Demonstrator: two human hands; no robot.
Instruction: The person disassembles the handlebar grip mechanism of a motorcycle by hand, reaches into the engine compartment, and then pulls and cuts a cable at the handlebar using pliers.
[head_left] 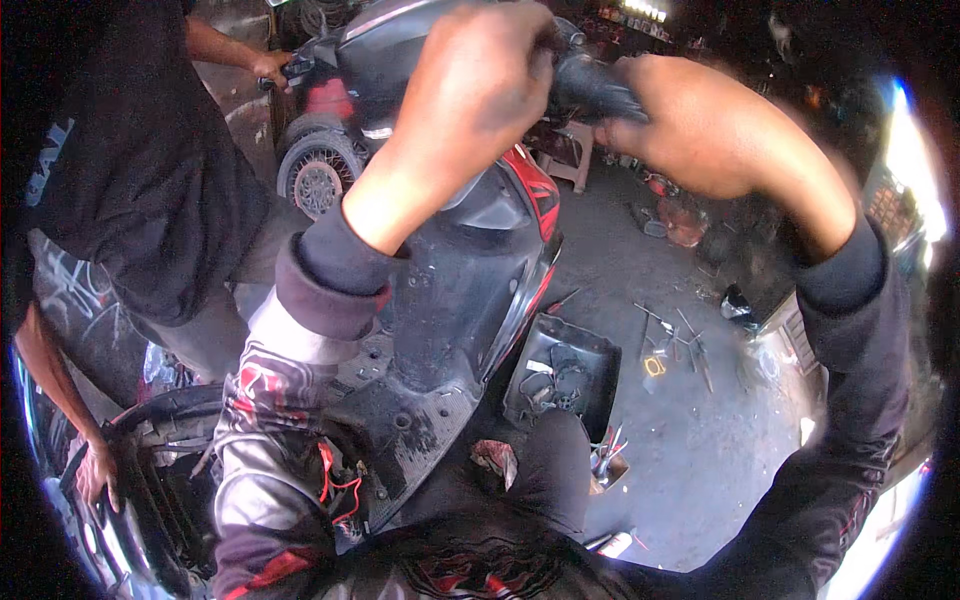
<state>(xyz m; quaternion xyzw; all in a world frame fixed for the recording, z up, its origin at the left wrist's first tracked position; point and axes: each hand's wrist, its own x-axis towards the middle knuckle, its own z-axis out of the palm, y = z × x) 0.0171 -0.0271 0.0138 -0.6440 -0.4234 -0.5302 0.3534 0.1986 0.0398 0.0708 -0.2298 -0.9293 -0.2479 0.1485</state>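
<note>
My left hand [485, 75] is closed at the top centre, over the scooter's handlebar area; whatever its fingers hold is hidden behind them. My right hand [685, 120] is wrapped around the black handlebar grip [595, 85], just right of my left hand. Below them is the black and red scooter body [440, 280], with a front wheel [315, 180] showing at its left and a grey footboard [405, 425] lower down.
A co-worker [130, 200] in a dark shirt stands at left, hands on vehicle parts. A black tray of parts [600, 350], scattered tools [680, 345] and a small stool [565, 160] are on the floor [710, 470]. An opened vehicle section [180, 470] is at lower left.
</note>
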